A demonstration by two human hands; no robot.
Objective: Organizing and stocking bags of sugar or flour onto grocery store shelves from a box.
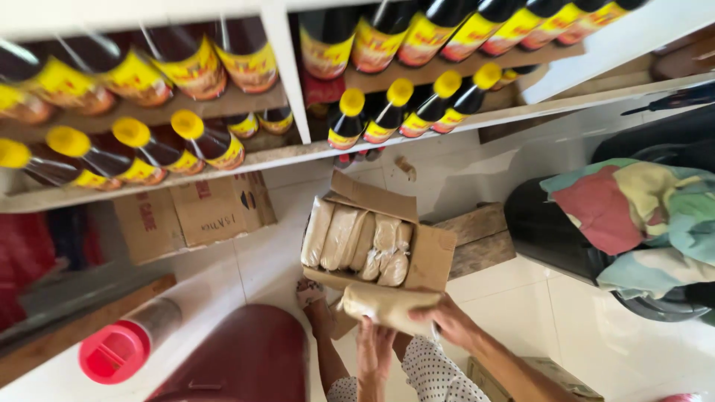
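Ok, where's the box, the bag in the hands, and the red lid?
cardboard box (430,257), head view, on its right flap.
tan bag (387,305), head view, on its middle.
red lid (113,351), head view, on its top face.

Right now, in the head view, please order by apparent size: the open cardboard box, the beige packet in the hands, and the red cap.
1. open cardboard box
2. beige packet
3. red cap; it sits nearer the camera, so its rank against the packet is unsure.
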